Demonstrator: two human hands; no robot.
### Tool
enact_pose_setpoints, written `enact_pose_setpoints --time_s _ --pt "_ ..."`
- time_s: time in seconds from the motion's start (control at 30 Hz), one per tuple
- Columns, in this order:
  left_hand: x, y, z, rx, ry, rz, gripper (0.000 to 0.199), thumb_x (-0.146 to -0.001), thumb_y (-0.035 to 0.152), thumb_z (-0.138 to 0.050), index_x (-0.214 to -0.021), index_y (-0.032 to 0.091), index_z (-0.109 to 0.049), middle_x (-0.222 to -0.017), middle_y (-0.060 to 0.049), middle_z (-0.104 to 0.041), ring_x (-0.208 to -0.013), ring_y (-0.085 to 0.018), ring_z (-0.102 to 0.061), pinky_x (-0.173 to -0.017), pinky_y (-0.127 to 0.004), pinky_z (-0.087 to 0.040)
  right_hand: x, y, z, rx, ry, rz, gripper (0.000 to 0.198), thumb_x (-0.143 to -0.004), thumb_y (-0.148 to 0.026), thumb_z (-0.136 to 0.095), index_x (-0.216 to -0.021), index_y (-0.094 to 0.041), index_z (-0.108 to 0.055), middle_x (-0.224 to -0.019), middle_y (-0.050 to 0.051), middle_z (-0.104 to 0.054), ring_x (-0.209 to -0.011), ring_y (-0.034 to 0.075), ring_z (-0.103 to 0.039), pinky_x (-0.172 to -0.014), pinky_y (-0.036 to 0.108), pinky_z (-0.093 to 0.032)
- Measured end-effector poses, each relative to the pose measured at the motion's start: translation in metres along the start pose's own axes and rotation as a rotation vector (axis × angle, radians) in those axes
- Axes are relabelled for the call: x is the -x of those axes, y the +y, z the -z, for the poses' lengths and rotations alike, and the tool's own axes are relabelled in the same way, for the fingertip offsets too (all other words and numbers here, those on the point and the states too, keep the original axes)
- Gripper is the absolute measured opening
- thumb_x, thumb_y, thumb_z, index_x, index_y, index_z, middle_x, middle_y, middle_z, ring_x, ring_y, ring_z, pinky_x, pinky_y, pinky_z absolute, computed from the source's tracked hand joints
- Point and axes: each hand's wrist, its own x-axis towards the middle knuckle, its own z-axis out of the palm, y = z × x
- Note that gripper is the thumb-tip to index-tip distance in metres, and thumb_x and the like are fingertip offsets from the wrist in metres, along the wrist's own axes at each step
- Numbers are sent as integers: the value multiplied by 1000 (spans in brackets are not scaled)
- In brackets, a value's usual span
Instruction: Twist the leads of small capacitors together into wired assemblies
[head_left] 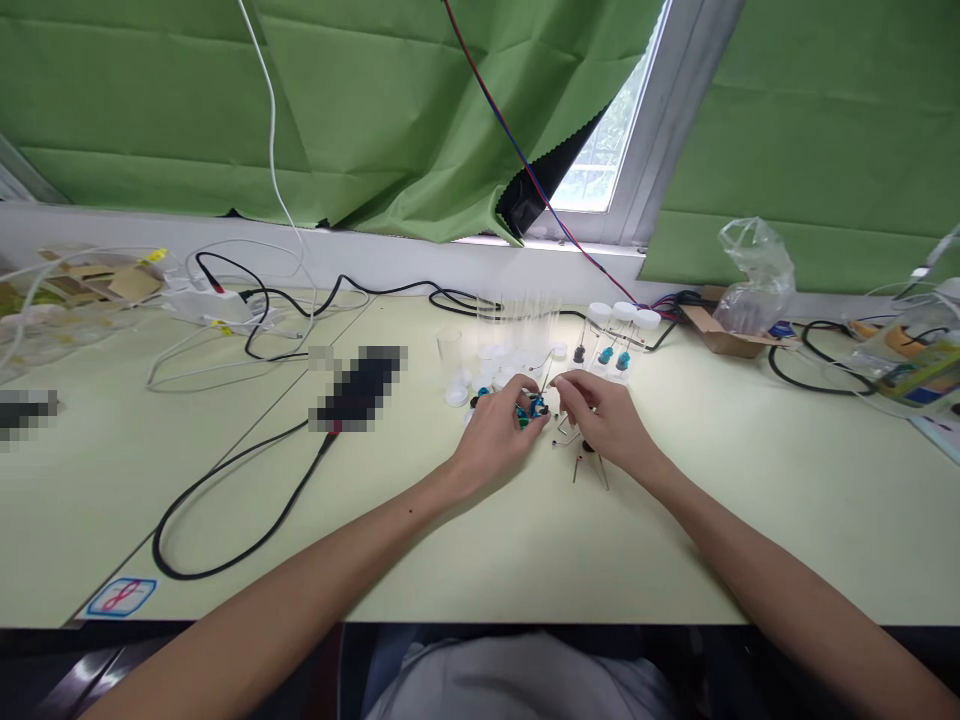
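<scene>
On a pale table (465,570), your left hand (501,428) curls its fingers and thumb around a small blue-and-black piece (538,405), just in front of a cluster of clear tubes (517,322). Your right hand (604,412) is beside it, thumb and fingertips drawn close together; what they grip is too small to tell. Thin metal rods (592,470) lie beneath your right wrist, near three white caps (622,312).

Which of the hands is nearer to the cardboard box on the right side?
Right: the right hand is left of the box; the left hand is farther left.
</scene>
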Motion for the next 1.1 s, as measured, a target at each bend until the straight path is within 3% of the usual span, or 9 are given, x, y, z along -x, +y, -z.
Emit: enact_pose_setpoints --time_s 0.23,0.47,0.73,1.1 --pt "3 -1 -3 -44 -72 -54 22 -86 33 -60 -104 22 -54 -82 2 -63 -57 -11 -53 -62 -28 -40 -2 0 -2 -264 1 -137 32 -91 -47 -58 -79 -18 -61 -60 -2 -53 -50 10 -49 -50 26 -41" --pt "4 2 -2 -54 -113 -43 21 -85 33 -61 -101 23 -53 -80 3 -63 -57 -12 -53 -60 -28 -36 -2 2 -4 -286 -29 -155 29 -88 -44 -62 -75 -18 -59 -54 -3 -51 -48 11 -47 -49 25 -38" --pt "3 7 1 47 -185 -9 30 -83 41 -67 -105 24 -55 -91 3 -65 -55 -10 -52 -57 -27 -37 0 0 -2 -95 47 -8 24 -93 -36 -57 -76 -19 -59 -61 -1 -56 -54 12 -49 -53 26 -40" --pt "0 7 1 93 -93 -31 21 -86 38 -62 -99 21 -64 -96 -2 -68 -56 -9 -50 -60 -29 -42 3 8 -2 180 11 297 17 -97 -24 -50 -85 -20 -61 -72 2 -65 -60 13 -55 -58 26 -43"
